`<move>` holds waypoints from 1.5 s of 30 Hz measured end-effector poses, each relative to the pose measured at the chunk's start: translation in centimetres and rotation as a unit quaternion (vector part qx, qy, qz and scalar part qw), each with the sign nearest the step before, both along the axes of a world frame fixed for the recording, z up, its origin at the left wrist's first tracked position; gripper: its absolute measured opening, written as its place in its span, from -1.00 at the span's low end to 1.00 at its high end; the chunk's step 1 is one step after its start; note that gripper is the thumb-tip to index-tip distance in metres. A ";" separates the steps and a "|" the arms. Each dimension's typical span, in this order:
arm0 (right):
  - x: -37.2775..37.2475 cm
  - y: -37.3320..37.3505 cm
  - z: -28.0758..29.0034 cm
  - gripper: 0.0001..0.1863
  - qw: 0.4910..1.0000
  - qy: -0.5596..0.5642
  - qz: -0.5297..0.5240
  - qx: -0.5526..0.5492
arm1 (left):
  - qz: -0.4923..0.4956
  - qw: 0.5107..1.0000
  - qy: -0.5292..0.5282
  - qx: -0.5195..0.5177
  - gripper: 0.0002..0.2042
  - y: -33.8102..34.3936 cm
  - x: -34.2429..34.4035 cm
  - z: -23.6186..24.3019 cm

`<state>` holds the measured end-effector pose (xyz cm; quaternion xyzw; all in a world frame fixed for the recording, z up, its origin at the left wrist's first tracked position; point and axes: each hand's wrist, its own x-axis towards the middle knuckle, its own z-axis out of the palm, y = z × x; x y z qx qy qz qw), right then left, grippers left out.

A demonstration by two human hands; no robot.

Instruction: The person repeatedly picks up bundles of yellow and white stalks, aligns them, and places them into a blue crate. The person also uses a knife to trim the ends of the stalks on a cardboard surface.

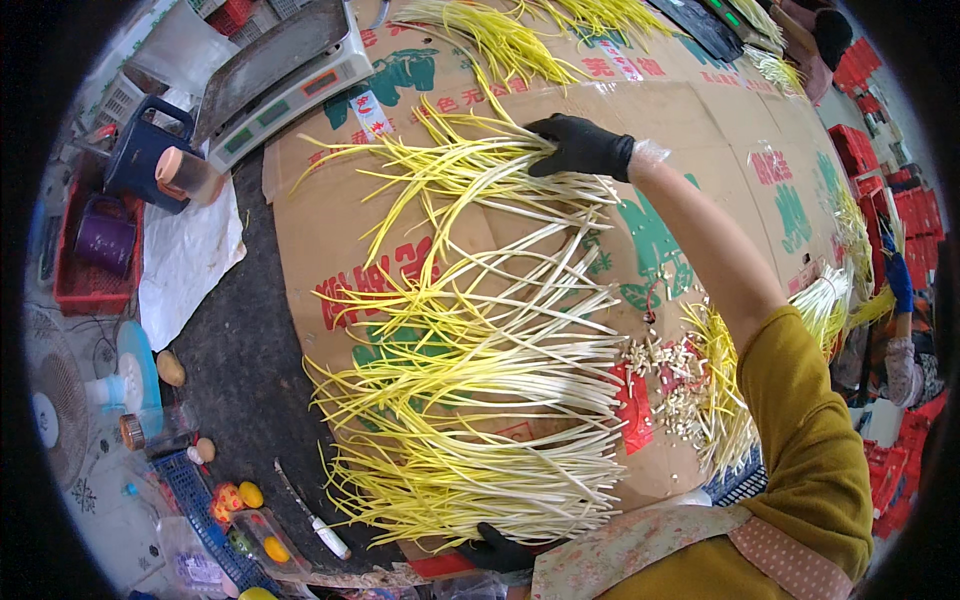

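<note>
Long yellow chives (480,420), with yellow leaves on the left and white stalks on the right, lie in loose layers across flattened cardboard. At the far end of the layer, my right hand (582,148), in a black glove, closes round a bunch of them, its fingers bent over the stalks. My left hand (497,550), also black-gloved, rests at the near edge beside the lowest stalks. Its fingers look spread and grip nothing visible; part of it is hidden by the apron. Short white stalk pieces (680,385) are scattered to the right of the layer.
A scale (290,85) stands at the back left, near a blue jug (150,150). A white-handled knife (328,535) lies at the near left. More chives (490,35) lie at the far edge. Another person's blue-gloved hand (897,275) is at the far right.
</note>
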<state>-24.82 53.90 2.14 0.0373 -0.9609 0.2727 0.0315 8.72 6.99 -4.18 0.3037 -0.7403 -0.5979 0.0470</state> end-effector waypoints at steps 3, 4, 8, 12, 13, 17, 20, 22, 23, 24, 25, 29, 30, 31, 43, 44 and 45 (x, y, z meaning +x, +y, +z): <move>-0.3 -0.8 -1.3 -0.38 0.996 0.072 -0.016 0.049 | -0.022 0.998 -0.020 -0.051 -0.42 -0.6 0.2 -0.1; -0.4 -1.4 -1.1 -0.39 1.000 0.023 -0.004 0.015 | -0.015 0.999 -0.020 -0.047 -0.42 -0.8 0.4 -0.3; 0.5 -3.7 0.1 -0.59 0.980 -0.147 0.035 -0.130 | -0.013 0.999 0.000 -0.043 -0.42 -1.3 1.0 -1.8; 0.4 -3.9 -1.1 -0.58 0.992 -0.077 -0.005 -0.098 | -0.027 0.999 0.007 -0.043 -0.43 -0.5 0.3 -1.0; 0.5 -4.0 -1.2 -0.56 0.997 -0.043 -0.009 -0.071 | -0.026 0.999 0.006 -0.044 -0.43 -0.5 0.3 -0.8; 1.7 -3.6 -0.1 -0.55 0.995 0.091 -0.023 -0.015 | -0.028 0.998 0.004 -0.050 -0.44 -0.5 0.1 -0.7; 5.1 -4.0 3.4 -0.67 0.984 0.164 -0.026 -0.060 | -0.030 0.998 -0.001 -0.049 -0.45 -0.5 0.0 -0.5; 8.4 -5.1 3.9 -0.76 0.981 0.109 -0.038 -0.158 | -0.032 0.998 -0.003 -0.052 -0.45 -0.4 0.1 -0.5; 9.7 -5.9 4.3 -0.77 0.983 0.074 -0.017 -0.168 | -0.034 0.998 -0.006 -0.058 -0.45 -0.4 0.0 -0.5; 10.9 -5.9 3.6 -0.78 0.992 0.025 -0.006 -0.120 | -0.034 0.997 -0.008 -0.062 -0.46 -0.5 0.1 -0.3; 11.8 -5.5 2.7 -0.78 0.997 -0.023 0.000 -0.072 | -0.039 0.997 -0.008 -0.066 -0.46 -0.4 0.0 -0.3; 12.5 -5.1 0.7 -0.73 0.997 0.008 -0.063 -0.039 | -0.043 0.997 -0.008 -0.065 -0.46 -0.2 -0.4 0.2; 12.3 -5.1 0.6 -0.72 0.998 0.021 -0.056 -0.024 | -0.042 0.997 -0.004 -0.062 -0.45 -0.2 -0.4 0.1; 12.2 -5.1 0.4 -0.71 0.998 0.032 -0.049 -0.008 | -0.042 0.997 -0.002 -0.058 -0.45 -0.2 -0.2 0.0; 10.5 -7.1 0.1 -0.61 0.995 0.006 -0.103 0.005 | 0.011 0.994 -0.021 -0.104 -0.39 -0.8 0.6 -1.7; 10.5 -7.4 0.1 -0.63 0.993 0.019 -0.120 0.005 | -0.003 0.997 -0.015 -0.072 -0.39 -1.0 0.6 -1.5; 10.4 -7.7 0.0 -0.64 0.990 0.032 -0.137 0.005 | -0.017 0.999 -0.009 -0.040 -0.38 -1.0 0.6 -1.2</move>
